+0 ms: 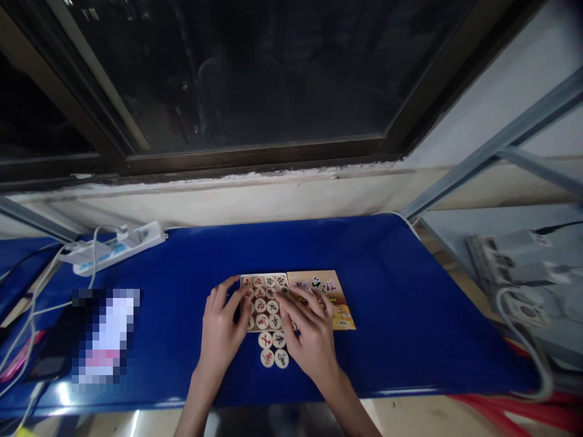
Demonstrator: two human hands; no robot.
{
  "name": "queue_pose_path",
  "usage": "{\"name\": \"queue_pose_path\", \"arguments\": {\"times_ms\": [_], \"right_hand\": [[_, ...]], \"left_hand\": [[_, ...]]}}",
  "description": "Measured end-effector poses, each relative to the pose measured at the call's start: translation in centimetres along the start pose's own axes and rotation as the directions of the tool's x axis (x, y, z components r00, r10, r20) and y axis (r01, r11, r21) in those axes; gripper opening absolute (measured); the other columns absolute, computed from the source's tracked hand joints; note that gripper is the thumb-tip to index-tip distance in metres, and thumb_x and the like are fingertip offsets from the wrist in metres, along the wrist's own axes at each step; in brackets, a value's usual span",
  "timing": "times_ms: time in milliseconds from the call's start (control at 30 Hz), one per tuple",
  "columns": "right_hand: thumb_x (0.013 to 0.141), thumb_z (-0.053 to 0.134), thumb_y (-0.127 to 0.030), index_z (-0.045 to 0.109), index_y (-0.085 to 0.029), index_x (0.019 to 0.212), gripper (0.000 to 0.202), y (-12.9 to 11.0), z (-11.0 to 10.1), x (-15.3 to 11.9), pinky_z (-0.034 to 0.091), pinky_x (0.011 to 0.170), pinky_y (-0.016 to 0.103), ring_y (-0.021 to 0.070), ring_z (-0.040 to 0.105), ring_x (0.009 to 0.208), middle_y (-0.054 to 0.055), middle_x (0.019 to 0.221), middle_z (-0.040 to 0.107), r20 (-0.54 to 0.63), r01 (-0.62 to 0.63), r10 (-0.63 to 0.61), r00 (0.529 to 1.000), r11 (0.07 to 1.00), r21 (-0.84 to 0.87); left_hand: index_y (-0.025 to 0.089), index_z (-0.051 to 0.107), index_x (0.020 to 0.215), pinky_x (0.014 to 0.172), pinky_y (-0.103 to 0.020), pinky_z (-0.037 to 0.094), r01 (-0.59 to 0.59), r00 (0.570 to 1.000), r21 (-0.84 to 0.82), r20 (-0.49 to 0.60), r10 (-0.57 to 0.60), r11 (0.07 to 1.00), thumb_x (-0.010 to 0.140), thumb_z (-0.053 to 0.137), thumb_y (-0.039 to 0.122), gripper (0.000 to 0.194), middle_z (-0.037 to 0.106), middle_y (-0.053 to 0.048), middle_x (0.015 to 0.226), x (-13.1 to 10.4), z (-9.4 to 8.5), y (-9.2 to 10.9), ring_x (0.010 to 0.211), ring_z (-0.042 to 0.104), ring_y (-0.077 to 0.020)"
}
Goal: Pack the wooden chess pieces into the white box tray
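A shallow box (288,278) of round Chinese chess pieces sits on the blue table, with red and black characters showing on the pieces. My left hand (221,325) rests along the box's left side, fingers apart, its fingertips at the rim and over the leftmost pieces. Across the box's right side lies my right hand (312,334), fingers spread and bent over the pieces; part of that side is hidden beneath it. Several loose chess pieces (266,357) lie just in front of the box. A printed box lid (344,315) is to the right, partly under my right fingers.
A white power strip (150,235) with plugs and cables stands at the back left of the blue table (401,315). Nearer on the left lies a phone-like device (54,352) beside a blurred-out patch. Metal bars frame the right side, and a dark window (273,79) is behind.
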State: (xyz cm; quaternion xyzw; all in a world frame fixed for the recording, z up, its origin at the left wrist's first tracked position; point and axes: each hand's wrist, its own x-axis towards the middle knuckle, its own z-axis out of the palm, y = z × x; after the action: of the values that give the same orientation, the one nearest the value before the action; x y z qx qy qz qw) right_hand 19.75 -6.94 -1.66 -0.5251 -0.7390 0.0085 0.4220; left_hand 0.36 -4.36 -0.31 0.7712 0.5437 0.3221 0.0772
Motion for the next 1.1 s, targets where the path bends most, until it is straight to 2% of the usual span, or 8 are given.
{"name": "queue_pose_path", "arguments": {"times_ms": [133, 333, 400, 500, 600, 767, 967, 1100], "right_hand": [[0.096, 0.054, -0.011, 0.059, -0.031, 0.135, 0.044, 0.4, -0.1, -0.1, 0.041, 0.103, 0.050, 0.0237, 0.064, 0.114, -0.001, 0.113, 0.076, -0.058, -0.005, 0.007, 0.998, 0.999, 0.031], [0.094, 0.056, -0.010, 0.066, -0.028, 0.123, 0.035, 0.5, -1.5, -1.2, 0.051, 0.087, 0.040, 0.0227, 0.068, 0.099, 0.003, 0.102, 0.076, -0.163, -0.066, 0.079, 0.983, 0.994, 0.088], [0.093, 0.058, -0.010, 0.069, -0.026, 0.112, 0.027, 0.0, -2.4, -2.2, 0.053, 0.081, 0.036, 0.0204, 0.068, 0.089, 0.002, 0.092, 0.074, -0.145, -0.084, 0.100, 0.984, 0.990, 0.116], [0.094, 0.059, -0.013, 0.068, -0.024, 0.103, 0.017, -1.0, -3.5, -4.2, 0.053, 0.070, 0.031, 0.0172, 0.065, 0.075, 0.001, 0.080, 0.069, -0.048, -0.112, 0.120, 0.992, 0.983, 0.144], [0.095, 0.061, -0.019, 0.067, -0.023, 0.104, 0.012, -1.7, -3.9, -6.0, 0.051, 0.062, 0.029, 0.0157, 0.061, 0.067, 0.000, 0.074, 0.063, 0.062, -0.133, 0.126, 0.990, 0.982, 0.132], [0.093, 0.067, -0.033, 0.067, -0.023, 0.114, 0.023, -1.8, -3.2, -7.3, 0.050, 0.064, 0.033, 0.0177, 0.058, 0.066, -0.001, 0.072, 0.060, 0.126, -0.108, 0.098, 0.987, 0.991, 0.078], [0.095, 0.064, -0.026, 0.069, -0.024, 0.107, 0.013, -1.8, -2.7, -7.1, 0.049, 0.064, 0.032, 0.0171, 0.059, 0.067, 0.000, 0.074, 0.062, 0.148, -0.056, 0.039, 0.988, 0.993, 0.107], [0.095, 0.062, -0.021, 0.066, -0.023, 0.106, 0.012, -2.0, -3.2, -6.6, 0.052, 0.065, 0.031, 0.0166, 0.061, 0.071, 0.001, 0.079, 0.065, 0.143, -0.052, 0.029, 0.989, 0.985, 0.161]], "left_hand": [[0.026, 0.064, 0.124, 0.097, -0.044, 0.051, 0.017, 0.998, -0.050, -0.053, -0.020, 0.999, 0.099, 0.053, 0.022, 0.027, 0.060, -0.010, 0.132, -0.7, 0.1, -0.2, 0.118, 0.059, -0.0272], [0.026, 0.065, 0.119, 0.091, -0.038, 0.055, 0.103, 0.986, -0.086, -0.125, -0.114, 0.991, 0.100, 0.053, 0.024, 0.023, 0.065, -0.009, 0.119, -3.6, -0.7, 0.6, 0.110, 0.064, -0.0246], [0.025, 0.062, 0.122, 0.085, -0.036, 0.057, 0.148, 0.979, -0.096, -0.129, -0.160, 0.984, 0.100, 0.054, 0.026, 0.024, 0.065, -0.009, 0.115, -5.2, -1.2, 1.3, 0.100, 0.067, -0.0224], [0.025, 0.062, 0.118, 0.075, -0.032, 0.058, 0.176, 0.979, -0.102, -0.081, -0.184, 0.979, 0.099, 0.056, 0.030, 0.020, 0.066, -0.008, 0.108, -7.4, -1.7, 2.1, 0.085, 0.067, -0.0197], [0.026, 0.067, 0.106, 0.076, -0.034, 0.056, 0.132, 0.991, -0.093, -0.024, -0.135, 0.987, 0.097, 0.061, 0.033, 0.013, 0.068, -0.006, 0.101, -9.0, -1.6, 2.5, 0.089, 0.068, -0.0222], [0.027, 0.070, 0.108, 0.077, -0.038, 0.053, 0.042, 0.998, -0.075, 0.045, -0.039, 0.996, 0.092, 0.068, 0.034, 0.017, 0.070, -0.005, 0.099, -9.5, -0.8, 2.5, 0.088, 0.066, -0.0238], [0.027, 0.071, 0.106, 0.070, -0.034, 0.051, -0.035, 0.994, -0.091, 0.098, 0.043, 0.995, 0.093, 0.068, 0.031, 0.014, 0.070, -0.004, 0.095, -8.9, -0.7, 2.4, 0.082, 0.064, -0.0218], [0.026, 0.069, 0.106, 0.073, -0.032, 0.052, -0.069, 0.993, -0.144, 0.088, 0.082, 0.987, 0.094, 0.067, 0.030, 0.013, 0.071, -0.003, 0.095, -8.6, -1.2, 2.7, 0.082, 0.065, -0.0199]]}}
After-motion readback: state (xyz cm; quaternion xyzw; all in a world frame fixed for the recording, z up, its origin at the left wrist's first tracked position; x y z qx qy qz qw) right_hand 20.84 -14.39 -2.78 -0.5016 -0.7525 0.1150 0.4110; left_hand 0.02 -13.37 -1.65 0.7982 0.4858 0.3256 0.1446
